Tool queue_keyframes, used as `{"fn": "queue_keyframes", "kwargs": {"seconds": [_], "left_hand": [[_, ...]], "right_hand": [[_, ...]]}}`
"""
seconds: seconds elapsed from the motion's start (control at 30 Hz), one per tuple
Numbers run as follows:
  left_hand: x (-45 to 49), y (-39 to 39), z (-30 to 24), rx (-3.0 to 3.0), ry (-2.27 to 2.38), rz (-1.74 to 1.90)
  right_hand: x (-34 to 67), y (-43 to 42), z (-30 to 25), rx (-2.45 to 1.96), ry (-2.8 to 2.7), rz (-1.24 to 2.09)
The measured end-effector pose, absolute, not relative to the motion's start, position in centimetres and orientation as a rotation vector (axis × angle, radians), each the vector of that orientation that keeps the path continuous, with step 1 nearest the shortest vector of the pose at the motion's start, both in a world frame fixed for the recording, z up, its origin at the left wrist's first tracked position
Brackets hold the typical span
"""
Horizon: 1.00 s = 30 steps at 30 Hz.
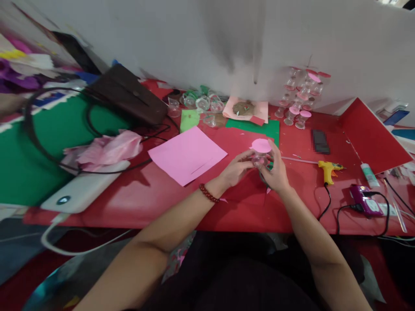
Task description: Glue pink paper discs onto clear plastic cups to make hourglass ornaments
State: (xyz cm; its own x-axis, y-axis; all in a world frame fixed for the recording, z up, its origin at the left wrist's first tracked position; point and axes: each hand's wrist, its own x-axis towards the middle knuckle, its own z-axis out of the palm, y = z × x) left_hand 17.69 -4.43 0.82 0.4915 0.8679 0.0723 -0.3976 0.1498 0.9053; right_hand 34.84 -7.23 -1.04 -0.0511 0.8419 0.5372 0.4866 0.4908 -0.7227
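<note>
Between my two hands is a small clear plastic cup (259, 160) with a round pink paper disc (261, 145) on its top. My left hand (235, 170) grips the cup from the left with its fingertips, a beaded bracelet at the wrist. From the other side, my right hand (275, 170) closes around it, one finger up at the disc's edge. Something green (270, 165), partly hidden, shows behind the right fingers. To the left lies a pink paper sheet (188, 155). Similar clear cups with pink and red discs stand stacked (303, 93) at the back right.
A yellow glue gun (328, 171) and a purple power adapter (366, 201) with cords sit at right. Loose clear cups (202, 103) stand near the wall. A white power bank (86, 188), a brown case (129, 93) and a black cable occupy the left. A folded red board (372, 136) stands far right.
</note>
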Motion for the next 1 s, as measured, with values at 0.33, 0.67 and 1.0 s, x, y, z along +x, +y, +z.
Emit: {"fn": "queue_keyframes", "kwargs": {"seconds": [0.33, 0.67, 1.0], "left_hand": [[17.1, -4.1, 1.8, 0.952, 0.564, 0.843], [16.7, -3.5, 2.3, 0.978, 0.687, 0.915], [16.7, -3.8, 2.1, 0.835, 0.679, 0.925]], "right_hand": [[34.5, -7.5, -0.1, -1.271, -1.740, 0.531], [34.1, -7.6, 0.0, -1.276, -1.732, 0.554], [33.9, -7.8, -0.2, -1.275, -1.648, 0.627]]}}
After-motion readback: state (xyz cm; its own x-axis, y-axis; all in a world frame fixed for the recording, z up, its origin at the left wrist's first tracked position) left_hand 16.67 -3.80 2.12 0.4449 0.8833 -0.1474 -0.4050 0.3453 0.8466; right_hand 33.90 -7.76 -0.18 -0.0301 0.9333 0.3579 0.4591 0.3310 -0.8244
